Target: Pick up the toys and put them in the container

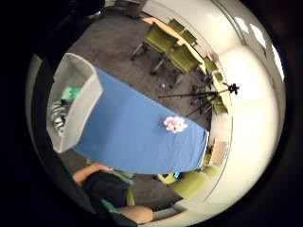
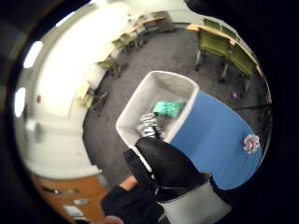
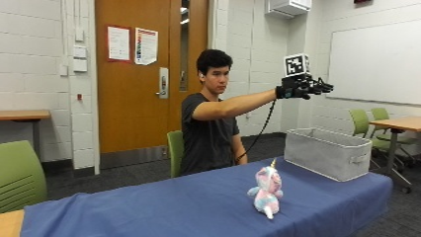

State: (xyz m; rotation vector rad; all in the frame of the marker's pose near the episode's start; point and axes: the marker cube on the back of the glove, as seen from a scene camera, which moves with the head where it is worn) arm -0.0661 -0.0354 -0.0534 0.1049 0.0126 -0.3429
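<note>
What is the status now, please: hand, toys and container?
Black-gloved right hand raised above grey fabric container, fingers spread, holding nothing. Green toy and striped toy inside. Pink-and-blue plush unicorn upright on blue tablecloth. Nothing blocking it.

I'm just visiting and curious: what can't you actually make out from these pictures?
- Outside view: the grey container's inside, hidden by its wall.
- Palm views: the toys in it, green and striped, too small to identify.
- Thumb side view: the gloved right hand hides the container's near corner.
</note>
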